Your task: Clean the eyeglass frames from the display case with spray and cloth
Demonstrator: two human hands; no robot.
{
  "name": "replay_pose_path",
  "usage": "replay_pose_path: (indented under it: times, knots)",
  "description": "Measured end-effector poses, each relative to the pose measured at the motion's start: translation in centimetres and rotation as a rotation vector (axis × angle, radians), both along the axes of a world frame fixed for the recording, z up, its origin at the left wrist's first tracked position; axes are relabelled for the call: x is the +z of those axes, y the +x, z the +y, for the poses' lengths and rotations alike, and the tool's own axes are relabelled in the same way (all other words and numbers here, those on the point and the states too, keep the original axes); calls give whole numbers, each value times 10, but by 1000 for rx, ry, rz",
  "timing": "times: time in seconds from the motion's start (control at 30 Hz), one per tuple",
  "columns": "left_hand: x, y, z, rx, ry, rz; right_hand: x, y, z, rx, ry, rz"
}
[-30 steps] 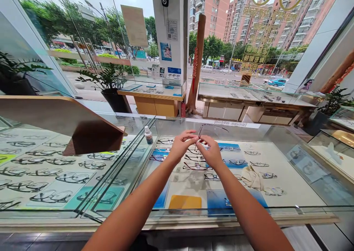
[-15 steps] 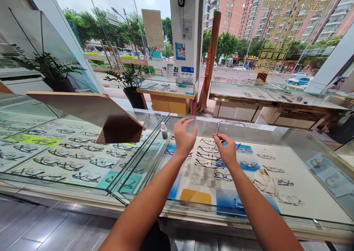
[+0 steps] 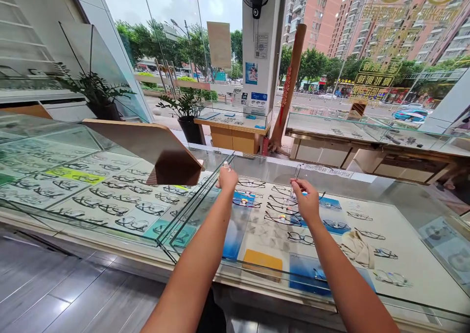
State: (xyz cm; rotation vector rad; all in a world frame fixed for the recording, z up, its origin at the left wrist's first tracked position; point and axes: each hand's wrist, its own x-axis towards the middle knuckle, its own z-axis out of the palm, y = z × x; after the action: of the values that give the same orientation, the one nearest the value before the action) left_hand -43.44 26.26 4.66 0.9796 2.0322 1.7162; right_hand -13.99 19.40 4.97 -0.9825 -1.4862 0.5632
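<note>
My left hand [image 3: 227, 178] is closed round a small white spray bottle [image 3: 226, 166], whose top shows above the fingers, at the near-left part of the glass counter. Pinched in my right hand [image 3: 306, 196] is a thin-framed pair of glasses [image 3: 298, 175], held upright over the counter. Below both hands, several rows of glasses [image 3: 282, 206] lie under the glass. A mustard-yellow cloth [image 3: 262, 264] and a crumpled beige cloth [image 3: 357, 247] are nearer to me.
A wood-edged mirror or board [image 3: 147, 142] stands tilted on the left counter [image 3: 121, 227]. Farther off are a potted plant [image 3: 187, 112], a wooden display table [image 3: 231, 132], a tree trunk [image 3: 292, 78] and more glass cases.
My left hand, open before, has moved left and closed on the spray bottle. My right hand still holds the glasses. The view has turned a little to the left.
</note>
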Motion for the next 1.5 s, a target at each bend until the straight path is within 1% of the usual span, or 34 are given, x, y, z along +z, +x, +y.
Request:
replay_pose_path:
  times: [0.1,0.17,0.2,0.23,0.3,0.37,0.4,0.47,0.53,0.67,0.73,0.9,0.97,1.17,1.3,1.5]
  knots:
    - [9,7,-2,-56,105,-32,3,-1,0,-1,13,30]
    - [18,19,-6,-159,192,-36,5,-1,-1,6,27,50]
    - [23,28,-9,-246,242,-62,6,-2,-2,14,33,58]
    - [28,38,-12,-358,290,-111,7,-2,-2,24,37,65]
    - [36,57,-23,-635,358,-278,8,-3,-3,51,34,73]
    - [43,73,-35,-906,344,-479,8,-3,-3,86,15,83]
    - [45,79,-41,-1010,308,-564,8,-4,-3,111,0,91]
    - [50,86,-52,-1156,234,-687,8,-5,-3,173,-38,112]
    - [53,89,-59,-1228,179,-738,8,-5,-4,229,-75,131]
    - [52,91,-61,-1273,129,-731,11,-7,-7,289,-121,138]
    - [48,94,-59,-1261,137,-654,14,-7,-9,321,-152,146]
    - [35,104,-55,-1064,228,-204,15,-9,-12,415,-205,165]
    - [32,107,-55,-1025,242,-94,15,-10,-12,439,-216,172]
    - [26,109,-54,-1039,255,-39,16,-13,-16,483,-236,137]
    - [25,106,-52,-1012,249,49,15,-11,-13,476,-240,176]
    - [28,107,-59,-1018,231,269,16,-5,-3,410,-296,377]
